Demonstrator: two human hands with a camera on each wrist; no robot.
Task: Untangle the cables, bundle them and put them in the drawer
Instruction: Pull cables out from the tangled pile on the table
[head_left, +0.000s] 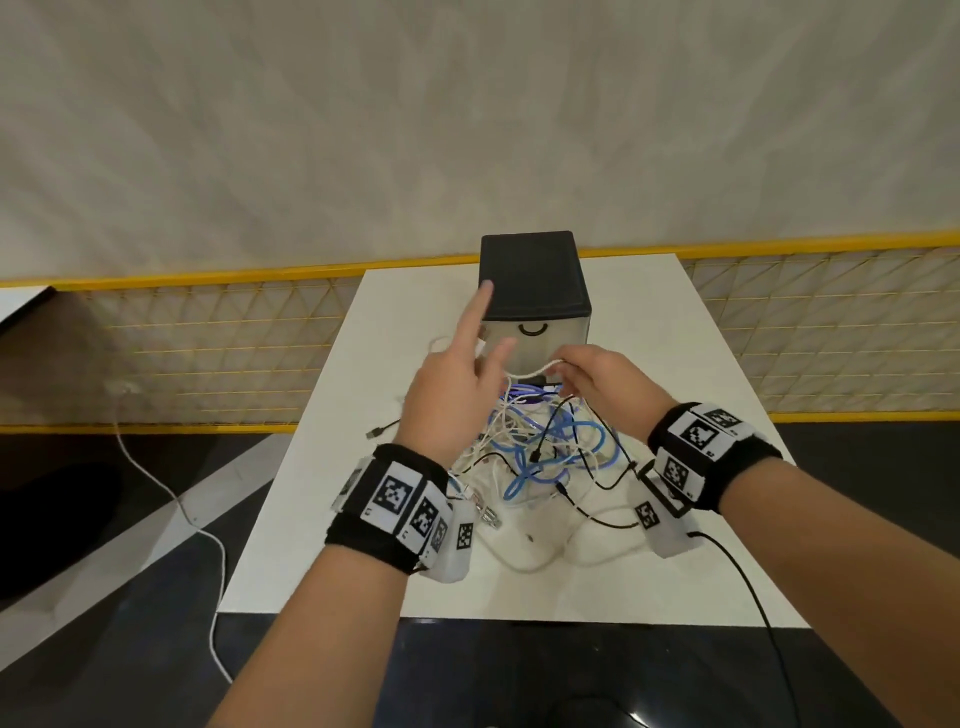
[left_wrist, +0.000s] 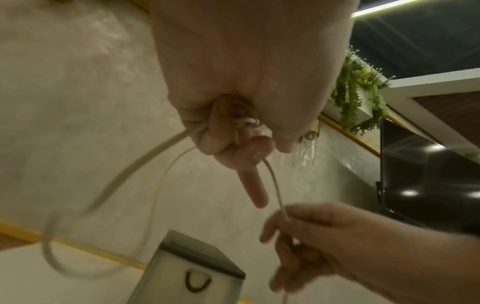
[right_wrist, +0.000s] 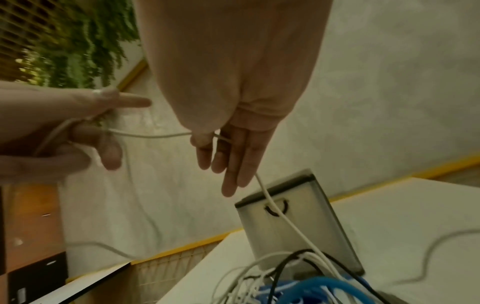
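On the white table (head_left: 649, 332), just in front of the little drawer box (head_left: 530, 275), sits a heap of cables (head_left: 540, 447), white, blue and black all knotted together. The drawer itself, the one with the dark curved handle (head_left: 531, 328), looks shut.

Both hands are up above the heap with one white cable (head_left: 530, 372) strung between them. The left hand (head_left: 457, 389) has it caught in its curled lower fingers, seen plainly from the left wrist, while the index finger (head_left: 475, 317) sticks straight out towards the box. The right hand (head_left: 602, 382) pinches the same cable between thumb and fingertips, the other fingers fairly straight, and from there the cable runs down into the pile.

I'd say this is the teasing-out stage, with bundling and stowing not yet done. These leads look light, thin and floppy, so they should lift with no effort, but they will likely snag on each other's loops and drag the whole heap along. Best held near a plug end and fed through hand over hand, I'd reckon, rather than yanked from the middle, since the plug necks are the weak spots
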